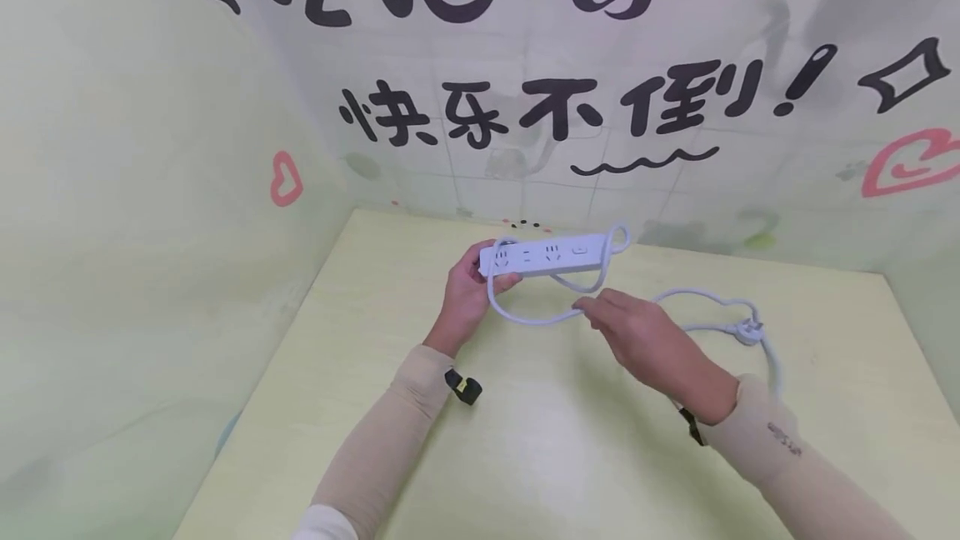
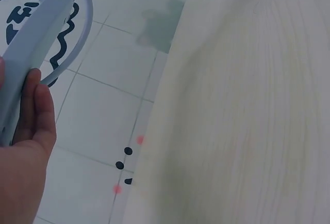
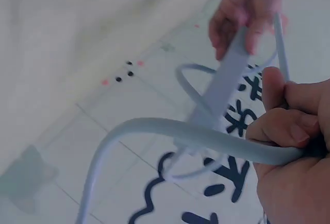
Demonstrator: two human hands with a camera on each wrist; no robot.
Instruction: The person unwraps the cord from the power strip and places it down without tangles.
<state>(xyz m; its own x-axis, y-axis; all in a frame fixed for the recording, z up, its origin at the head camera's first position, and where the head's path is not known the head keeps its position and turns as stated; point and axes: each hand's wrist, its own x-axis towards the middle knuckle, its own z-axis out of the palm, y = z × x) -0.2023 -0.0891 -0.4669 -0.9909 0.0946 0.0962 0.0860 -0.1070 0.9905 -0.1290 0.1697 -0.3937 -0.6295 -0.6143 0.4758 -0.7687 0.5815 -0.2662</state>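
A white power strip (image 1: 566,254) is held up above the table, its sockets facing the head camera. The left hand (image 1: 467,294) grips its left end, thumb below and fingers behind; in the left wrist view the fingers (image 2: 44,110) press along the strip's side. The strip's white cord (image 1: 536,322) loops around its left end and its right end. The right hand (image 1: 645,336) pinches the cord just below and right of the strip. From the right hand the cord runs on to the plug (image 1: 748,332) at the right. In the right wrist view curled fingers (image 3: 289,126) hold the cord.
The pale wooden table (image 1: 517,457) meets a tiled wall (image 1: 465,182) with black lettering behind, and a plain side wall (image 1: 150,232) on the left. A black wrist strap (image 1: 463,387) is on the left wrist. Slack cord (image 1: 774,365) curves near the plug.
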